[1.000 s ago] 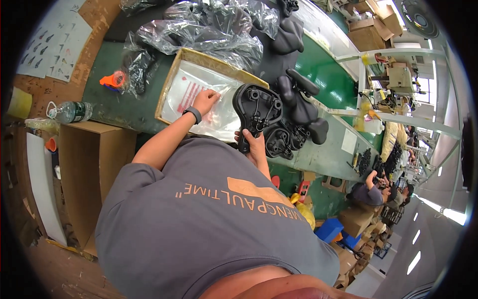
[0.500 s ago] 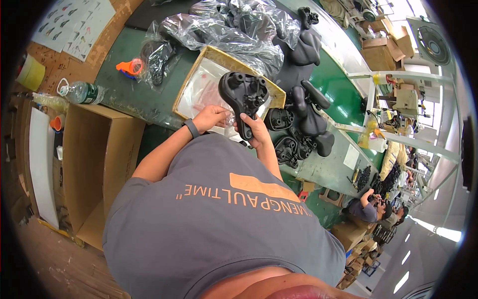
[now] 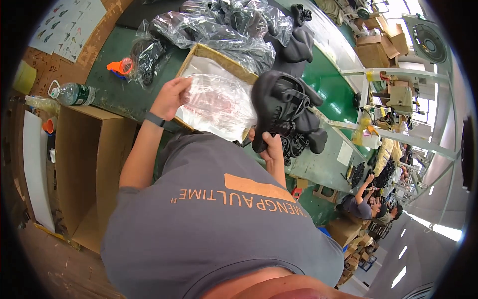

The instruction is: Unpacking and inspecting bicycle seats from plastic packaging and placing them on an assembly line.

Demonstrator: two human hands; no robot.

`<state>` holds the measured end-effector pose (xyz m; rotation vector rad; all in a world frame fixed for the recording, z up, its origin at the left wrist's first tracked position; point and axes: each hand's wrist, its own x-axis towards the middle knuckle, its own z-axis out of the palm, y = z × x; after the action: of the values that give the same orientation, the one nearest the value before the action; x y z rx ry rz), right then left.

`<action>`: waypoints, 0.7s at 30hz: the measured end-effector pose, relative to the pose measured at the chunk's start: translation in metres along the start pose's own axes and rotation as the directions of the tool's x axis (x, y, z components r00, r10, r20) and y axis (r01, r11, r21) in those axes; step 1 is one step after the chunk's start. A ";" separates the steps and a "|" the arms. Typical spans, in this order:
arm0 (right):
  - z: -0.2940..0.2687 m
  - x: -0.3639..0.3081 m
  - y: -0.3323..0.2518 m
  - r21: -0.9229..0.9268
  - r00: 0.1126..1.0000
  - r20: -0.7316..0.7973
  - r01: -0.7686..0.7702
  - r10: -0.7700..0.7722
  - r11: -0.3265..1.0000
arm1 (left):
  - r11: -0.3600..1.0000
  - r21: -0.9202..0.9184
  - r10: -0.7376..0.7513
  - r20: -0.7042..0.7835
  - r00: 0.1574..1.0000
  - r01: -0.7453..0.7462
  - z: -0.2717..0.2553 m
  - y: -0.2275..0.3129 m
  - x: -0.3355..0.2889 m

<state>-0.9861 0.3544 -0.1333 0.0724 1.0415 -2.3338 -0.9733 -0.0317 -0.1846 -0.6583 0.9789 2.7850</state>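
Note:
A black bicycle saddle (image 3: 266, 94) is tilted with its underside toward me. My right hand (image 3: 271, 147) is closed on its narrow nose. Pinched in my left hand (image 3: 171, 99) is one end of a clear plastic bag (image 3: 215, 94), which stretches across toward the saddle. Whether the right fingers also touch the bag is hidden by the saddle. Under the bag stands a shallow cardboard box (image 3: 226, 58) with white and clear sheets in it.
Several black saddles (image 3: 312, 122) lie right of the box. Behind it are saddles in crumpled clear plastic (image 3: 219, 32). On the left are an orange tape dispenser (image 3: 119, 66), a plastic bottle (image 3: 73, 93) and a large open carton (image 3: 112, 149). Two people (image 3: 361, 205) work far right.
My left hand has moved left and up, drawing the clear bag out flat over the box. My right hand has carried the saddle to the right, closer to the other saddles.

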 end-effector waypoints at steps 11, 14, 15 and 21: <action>-0.009 0.036 0.066 -0.805 0.899 -0.220 0.052 -0.379 0.591 | 0.561 0.530 0.100 0.720 0.687 -0.636 0.128 -0.049 -0.046; -0.008 0.049 0.025 -0.093 0.922 -0.359 -0.193 0.148 0.977 | 0.713 0.540 -0.014 0.648 0.762 -0.446 0.096 -0.042 -0.054; -0.010 0.051 0.018 -0.112 0.915 -0.388 -0.164 0.109 0.980 | 0.786 0.580 -0.138 0.504 0.852 -0.216 0.084 -0.041 -0.048; 0.043 0.075 0.000 -0.907 0.902 0.139 0.282 -0.410 0.313 | 0.817 0.504 0.099 0.357 0.929 -0.281 0.136 -0.038 0.001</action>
<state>-1.0406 0.2883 -0.1238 -0.5141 2.5003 -1.6981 -1.0141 0.0821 -0.1117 -0.0246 1.7344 2.4353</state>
